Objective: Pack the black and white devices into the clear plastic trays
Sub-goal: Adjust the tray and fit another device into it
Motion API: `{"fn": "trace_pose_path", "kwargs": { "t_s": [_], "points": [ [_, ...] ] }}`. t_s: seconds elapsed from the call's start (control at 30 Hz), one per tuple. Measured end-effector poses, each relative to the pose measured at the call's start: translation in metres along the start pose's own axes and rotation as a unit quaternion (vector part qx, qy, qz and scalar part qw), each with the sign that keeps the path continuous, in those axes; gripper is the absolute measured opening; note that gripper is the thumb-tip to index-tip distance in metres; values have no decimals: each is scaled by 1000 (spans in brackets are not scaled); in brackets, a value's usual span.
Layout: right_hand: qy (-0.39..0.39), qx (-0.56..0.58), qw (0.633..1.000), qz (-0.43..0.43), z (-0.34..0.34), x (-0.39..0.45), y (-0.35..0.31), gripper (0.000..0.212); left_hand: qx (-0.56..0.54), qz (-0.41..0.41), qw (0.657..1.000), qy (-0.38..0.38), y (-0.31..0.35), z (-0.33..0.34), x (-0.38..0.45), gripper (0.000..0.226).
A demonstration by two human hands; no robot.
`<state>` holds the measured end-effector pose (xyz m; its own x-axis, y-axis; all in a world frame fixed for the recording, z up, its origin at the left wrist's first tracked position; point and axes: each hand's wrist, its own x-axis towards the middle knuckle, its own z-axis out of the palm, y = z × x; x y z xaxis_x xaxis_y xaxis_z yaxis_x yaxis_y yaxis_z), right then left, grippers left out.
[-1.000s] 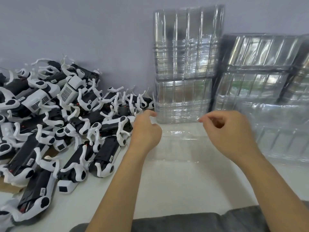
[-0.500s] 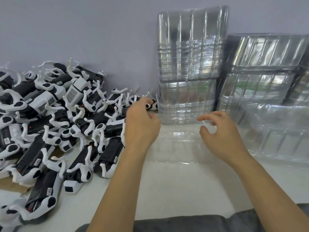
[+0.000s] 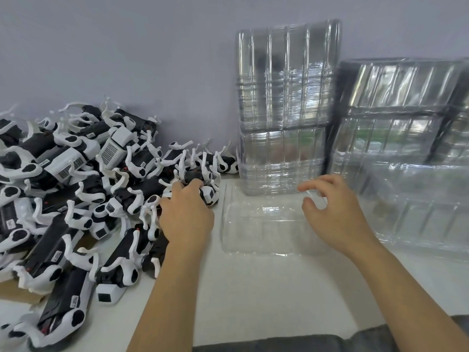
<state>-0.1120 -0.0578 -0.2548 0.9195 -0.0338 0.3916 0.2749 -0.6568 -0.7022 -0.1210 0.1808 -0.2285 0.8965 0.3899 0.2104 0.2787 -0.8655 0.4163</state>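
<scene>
A big heap of black and white devices (image 3: 76, 199) covers the left of the white table. My left hand (image 3: 186, 214) reaches into the heap's right edge, and its fingers curl over one black and white device (image 3: 209, 195). An empty clear plastic tray (image 3: 264, 222) lies flat in the middle of the table. My right hand (image 3: 332, 212) hovers over the tray's far right corner with fingers loosely spread, holding nothing.
A tall stack of clear trays (image 3: 286, 110) leans against the grey wall behind the flat tray. More clear trays (image 3: 406, 148) are piled at the right. Brown cardboard (image 3: 22, 295) shows under the heap. A dark cloth edge (image 3: 304, 344) lies at the bottom.
My left hand left the tray's corner and moved left onto the heap, closing over a device. My right hand let go of the tray's edge and opened its fingers.
</scene>
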Motion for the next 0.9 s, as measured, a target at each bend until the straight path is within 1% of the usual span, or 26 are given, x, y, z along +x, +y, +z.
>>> {"fn": "trace_pose_path", "kwargs": {
  "t_s": [0.23, 0.4, 0.53, 0.7, 0.77, 0.83, 0.9],
  "points": [
    [2, -2, 1000, 0, 2, 2, 1, 27, -47, -12, 995, 92, 2, -12, 2, 53],
    [2, -3, 1000, -5, 1, 1, 2, 27, -67, 0, 984, 164, 8, -28, 3, 36],
    [2, 1, 1000, -3, 1, 1, 2, 28, -84, 7, 972, 218, 13, -42, 3, 33],
    [3, -5, 1000, -5, 0, 1, 0, 28, -135, 33, 945, 295, 13, -60, 6, 35],
    [6, -2, 1000, -10, 0, 0, 0, 29, -170, 73, 930, 319, 15, -65, 6, 35],
    [6, 1, 1000, -10, -1, 0, 0, 29, -238, 127, 906, 325, 18, -69, 5, 35],
    [0, 6, 1000, -5, -2, 1, 1, 29, -323, 150, 882, 308, 22, -71, 3, 33]
  ]
}}
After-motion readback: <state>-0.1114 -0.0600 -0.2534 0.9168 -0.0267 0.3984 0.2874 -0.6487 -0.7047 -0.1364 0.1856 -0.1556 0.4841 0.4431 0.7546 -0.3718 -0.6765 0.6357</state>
